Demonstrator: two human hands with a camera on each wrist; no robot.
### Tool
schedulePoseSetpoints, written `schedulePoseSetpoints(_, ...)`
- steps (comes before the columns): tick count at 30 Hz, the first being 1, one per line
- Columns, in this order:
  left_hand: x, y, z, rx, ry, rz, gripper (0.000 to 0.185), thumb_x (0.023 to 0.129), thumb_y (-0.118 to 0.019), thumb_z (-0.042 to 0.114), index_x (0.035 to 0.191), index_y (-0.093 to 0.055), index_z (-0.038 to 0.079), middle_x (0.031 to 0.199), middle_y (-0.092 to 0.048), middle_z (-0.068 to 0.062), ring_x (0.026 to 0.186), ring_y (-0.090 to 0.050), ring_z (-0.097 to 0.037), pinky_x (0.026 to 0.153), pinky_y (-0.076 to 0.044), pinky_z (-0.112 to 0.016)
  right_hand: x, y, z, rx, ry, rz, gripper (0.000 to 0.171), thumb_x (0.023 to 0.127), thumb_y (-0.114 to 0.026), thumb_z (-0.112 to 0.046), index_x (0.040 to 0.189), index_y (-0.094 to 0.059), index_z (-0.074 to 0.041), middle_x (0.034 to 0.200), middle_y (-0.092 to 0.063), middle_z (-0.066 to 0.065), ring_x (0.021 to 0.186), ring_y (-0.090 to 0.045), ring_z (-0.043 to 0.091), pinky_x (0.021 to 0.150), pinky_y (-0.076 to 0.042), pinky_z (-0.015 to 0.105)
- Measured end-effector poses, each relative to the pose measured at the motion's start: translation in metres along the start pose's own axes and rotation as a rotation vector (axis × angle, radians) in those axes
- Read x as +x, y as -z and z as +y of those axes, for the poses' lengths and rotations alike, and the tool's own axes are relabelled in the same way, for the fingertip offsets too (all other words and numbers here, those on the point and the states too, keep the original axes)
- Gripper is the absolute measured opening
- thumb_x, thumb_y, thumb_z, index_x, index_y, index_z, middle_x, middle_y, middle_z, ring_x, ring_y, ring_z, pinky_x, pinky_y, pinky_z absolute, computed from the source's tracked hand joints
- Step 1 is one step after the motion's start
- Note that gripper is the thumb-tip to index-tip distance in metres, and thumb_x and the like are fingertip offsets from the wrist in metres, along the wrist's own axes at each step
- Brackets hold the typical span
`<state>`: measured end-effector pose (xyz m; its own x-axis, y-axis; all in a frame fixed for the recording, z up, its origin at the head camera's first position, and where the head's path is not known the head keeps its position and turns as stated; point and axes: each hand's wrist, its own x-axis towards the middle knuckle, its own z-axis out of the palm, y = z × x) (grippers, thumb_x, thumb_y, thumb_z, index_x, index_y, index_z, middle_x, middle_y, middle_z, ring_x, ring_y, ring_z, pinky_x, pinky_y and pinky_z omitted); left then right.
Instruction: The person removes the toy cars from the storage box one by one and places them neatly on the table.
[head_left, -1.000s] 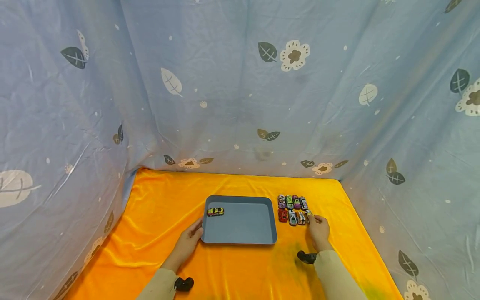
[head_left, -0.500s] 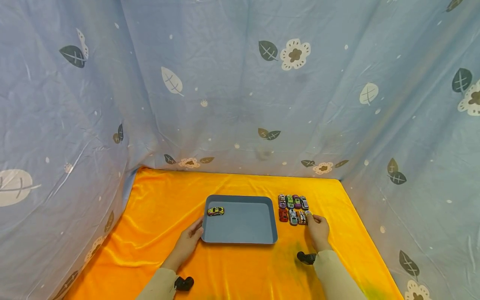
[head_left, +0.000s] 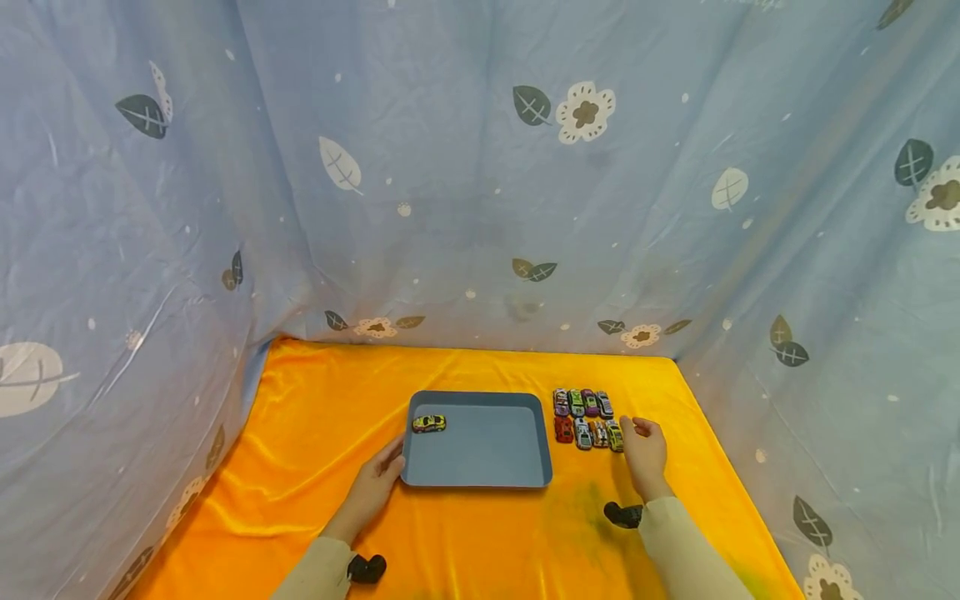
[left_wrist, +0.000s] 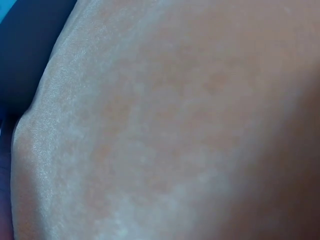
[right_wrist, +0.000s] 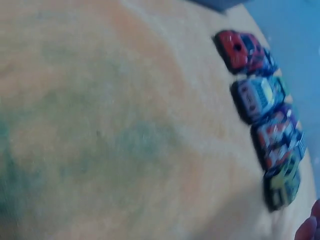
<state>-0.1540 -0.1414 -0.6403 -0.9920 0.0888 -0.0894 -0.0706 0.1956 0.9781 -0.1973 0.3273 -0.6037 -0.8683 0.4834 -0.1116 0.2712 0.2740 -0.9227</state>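
Observation:
A shallow grey-blue tray lies on the orange cloth, with one yellow-and-red toy car at its upper left. My left hand rests against the tray's left side, fingers extended along the outer wall. To the right of the tray stand several small toy cars in two close rows. At the near row's right end is a yellow toy car; my right hand is just right of it, fingers loosely bent and holding nothing. That row also has a red car, a white car and an orange-and-white car.
The far row holds purple, green and grey toy cars, including a green car. Orange cloth covers the table, and a blue patterned curtain rises at its back and sides. Skin fills most of the left wrist view.
My right hand has let go of the yellow toy car at the near row's end and drawn slightly right, uncovering it. My left hand and the tray stay in place.

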Motion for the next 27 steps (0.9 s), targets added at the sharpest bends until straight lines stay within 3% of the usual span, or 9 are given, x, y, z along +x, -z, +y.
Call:
schedulePoseSetpoints(4, 0.001, 0.002, 0.000, -0.002, -0.011, 0.006, 0.048, 0.102, -0.052, 0.023, 0.149, -0.041, 0.019, 0.148, -0.043, -0.008, 0.137, -0.037, -0.027, 0.110, -0.031, -0.046, -0.004, -0.012, -0.021, -0.006, 0.084, -0.049, 0.064, 0.094, -0.056, -0.050, 0.134, -0.045, -0.001, 0.124, -0.045, 0.017, 0.098, -0.047, 0.028, 0.069, -0.048, 0.029)
schedulePoseSetpoints(9, 0.000, 0.000, -0.001, -0.002, -0.003, 0.016, 0.049, 0.102, -0.052, 0.022, 0.149, -0.041, 0.018, 0.147, -0.045, -0.006, 0.136, -0.038, -0.026, 0.109, -0.033, -0.045, -0.016, -0.035, -0.047, -0.005, 0.181, -0.170, 0.059, 0.093, -0.061, -0.046, 0.133, -0.048, -0.005, 0.117, -0.049, 0.012, 0.093, -0.049, 0.026, 0.063, -0.050, 0.029)
schedulePoseSetpoints(12, 0.000, -0.002, -0.002, -0.002, -0.013, 0.016, 0.049, 0.102, -0.051, 0.019, 0.149, -0.040, 0.016, 0.147, -0.044, -0.008, 0.136, -0.039, -0.027, 0.108, -0.034, -0.047, -0.026, -0.051, -0.059, -0.033, 0.245, -0.252, 0.058, 0.092, -0.063, -0.047, 0.131, -0.049, -0.006, 0.115, -0.052, 0.011, 0.091, -0.049, 0.025, 0.063, -0.050, 0.029)
schedulePoseSetpoints(19, 0.002, -0.001, -0.003, -0.023, -0.018, 0.022, 0.048, 0.102, -0.052, 0.017, 0.148, -0.042, 0.015, 0.146, -0.045, -0.008, 0.135, -0.040, -0.027, 0.108, -0.034, -0.045, -0.050, -0.101, -0.076, -0.080, 0.350, -0.432, 0.051, 0.088, -0.068, -0.046, 0.128, -0.055, -0.016, 0.123, -0.056, 0.014, 0.094, -0.051, 0.022, 0.078, -0.047, 0.035)
schedulePoseSetpoints(27, -0.001, -0.002, -0.003, -0.027, -0.017, 0.001, 0.049, 0.102, -0.050, 0.020, 0.150, -0.039, 0.015, 0.148, -0.043, -0.011, 0.136, -0.038, -0.029, 0.108, -0.034, -0.046, -0.076, -0.153, -0.081, -0.113, 0.363, -0.617, 0.060, 0.088, -0.068, -0.045, 0.136, -0.051, -0.012, 0.125, -0.054, 0.014, 0.095, -0.051, 0.022, 0.072, -0.049, 0.036)
